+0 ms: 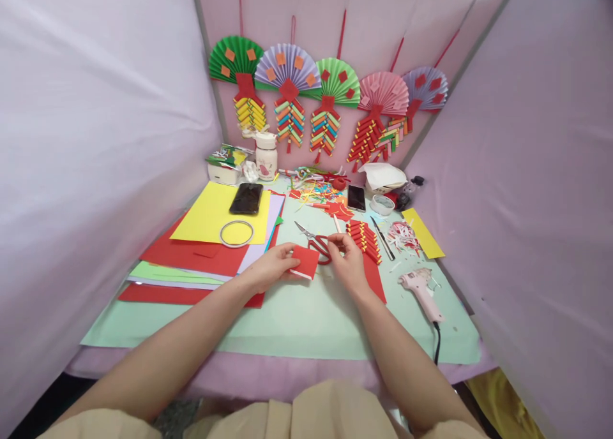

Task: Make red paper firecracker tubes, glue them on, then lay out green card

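Note:
My left hand (275,265) pinches a small red paper square (305,261) by its left side; a white strip shows along its lower edge. My right hand (345,260) has its thumb and fingers closed at the red handles of the scissors (322,247). The blades are parted and point away to the upper left, just beyond the paper. Whether the scissors rest on the table I cannot tell. Beside the right hand lie a bundle of red paper rolls with yellow ends (364,240) and a red sheet (375,278).
On the left are stacked coloured sheets (191,254), a phone (246,198) and a ring (236,233). A glue gun (421,292) and a craft knife (382,238) lie at right. Behind are a bottle (266,157), paper scraps (318,190) and a second phone (355,198). Paper fan decorations (287,69) hang behind.

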`<control>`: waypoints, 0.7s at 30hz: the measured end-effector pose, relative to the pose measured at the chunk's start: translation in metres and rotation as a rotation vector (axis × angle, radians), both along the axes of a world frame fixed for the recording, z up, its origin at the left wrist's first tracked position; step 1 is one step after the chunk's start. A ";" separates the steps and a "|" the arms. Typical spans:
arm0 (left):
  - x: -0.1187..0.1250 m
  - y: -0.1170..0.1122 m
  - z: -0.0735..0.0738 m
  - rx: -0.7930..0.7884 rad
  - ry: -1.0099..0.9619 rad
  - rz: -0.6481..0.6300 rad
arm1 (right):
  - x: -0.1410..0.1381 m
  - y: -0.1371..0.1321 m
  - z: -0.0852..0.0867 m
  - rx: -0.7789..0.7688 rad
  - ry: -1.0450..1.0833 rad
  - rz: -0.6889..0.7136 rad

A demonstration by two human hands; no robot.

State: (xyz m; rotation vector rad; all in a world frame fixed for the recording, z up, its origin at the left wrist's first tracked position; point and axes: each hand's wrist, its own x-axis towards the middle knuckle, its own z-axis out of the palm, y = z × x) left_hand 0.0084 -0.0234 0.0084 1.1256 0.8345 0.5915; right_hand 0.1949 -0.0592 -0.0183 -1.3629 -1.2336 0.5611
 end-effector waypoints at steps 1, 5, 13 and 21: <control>-0.001 0.000 -0.001 0.024 0.003 -0.025 | -0.002 0.000 -0.001 -0.036 0.043 0.072; -0.003 0.002 -0.009 0.270 0.154 -0.118 | -0.009 -0.003 -0.006 -0.123 0.067 0.344; -0.002 0.015 -0.008 0.234 -0.008 0.346 | -0.014 -0.006 -0.005 -0.206 0.102 0.456; -0.001 0.011 -0.006 0.210 -0.056 0.290 | -0.010 -0.005 -0.001 -0.140 -0.059 0.286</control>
